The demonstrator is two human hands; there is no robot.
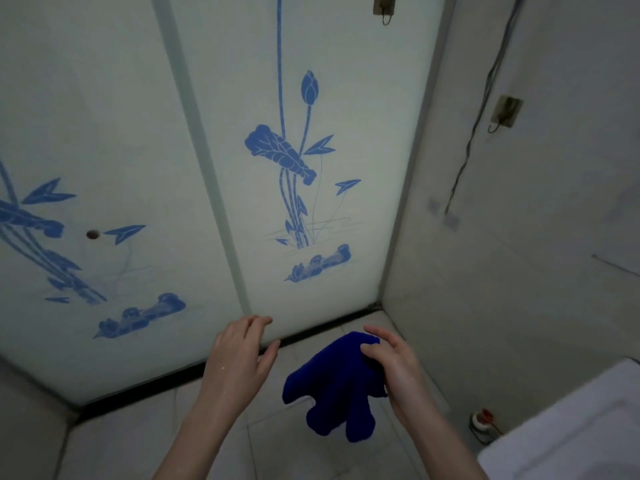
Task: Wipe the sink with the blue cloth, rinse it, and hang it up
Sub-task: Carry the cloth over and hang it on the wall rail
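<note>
The right hand [391, 370] pinches the blue cloth [332, 386] by its top; it dangles over the floor tiles [156, 438] by the lotus-printed glass door [311, 188]. The left hand [239, 355] is relaxed, holding nothing.

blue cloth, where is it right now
Head view, lower centre-right: the blue cloth dangles from the right hand, above the floor tiles, just right of the left hand.

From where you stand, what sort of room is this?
Probably a bathroom or washroom: frosted glass panels printed with blue lotus, a tiled floor, hooks on the wall, and the edge of a white fixture at lower right. The right hand holds a blue cloth.
</note>
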